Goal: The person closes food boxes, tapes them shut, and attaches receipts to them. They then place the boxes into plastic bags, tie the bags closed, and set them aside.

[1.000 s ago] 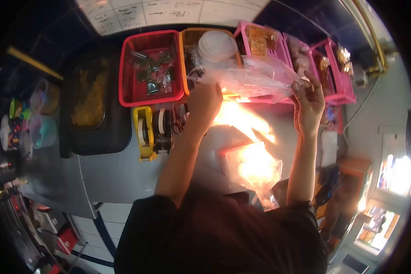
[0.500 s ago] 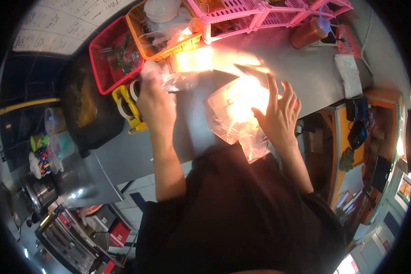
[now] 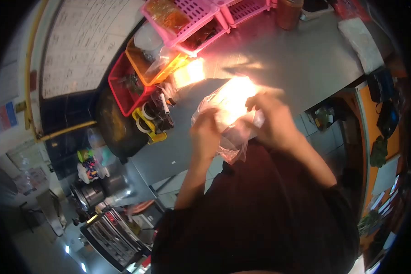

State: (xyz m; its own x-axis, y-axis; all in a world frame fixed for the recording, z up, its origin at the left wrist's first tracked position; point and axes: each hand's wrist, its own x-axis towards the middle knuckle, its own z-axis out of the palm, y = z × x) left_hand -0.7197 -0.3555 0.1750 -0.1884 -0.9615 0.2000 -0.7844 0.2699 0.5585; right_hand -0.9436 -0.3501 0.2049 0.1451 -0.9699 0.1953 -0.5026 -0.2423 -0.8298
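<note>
A clear plastic bag point(image 3: 234, 140) rests at the front edge of the metal table, its upper part washed out by bright light, so its contents cannot be made out. My left hand point(image 3: 204, 133) is at the bag's left side, fingers closed on the film. On the opposite side my right hand point(image 3: 275, 119) has its fingers curled in and closed on the bag. Both sets of fingertips are partly hidden or blurred. To the left of my left hand stands a yellow tape dispenser point(image 3: 158, 137), with a white marker point(image 3: 164, 104) by it.
A red basket point(image 3: 115, 86) and an orange basket point(image 3: 137, 61) stand at the table's back left. Pink plastic racks point(image 3: 205, 13) line the back. A brown-filled container point(image 3: 288, 16) and a white packet point(image 3: 360, 43) are at the right. Shelving point(image 3: 369, 123) stands beyond the table edge.
My left hand has moved from beside the red basket to the plastic bag. My right hand's spread fingers have curled in onto the bag. The view has turned.
</note>
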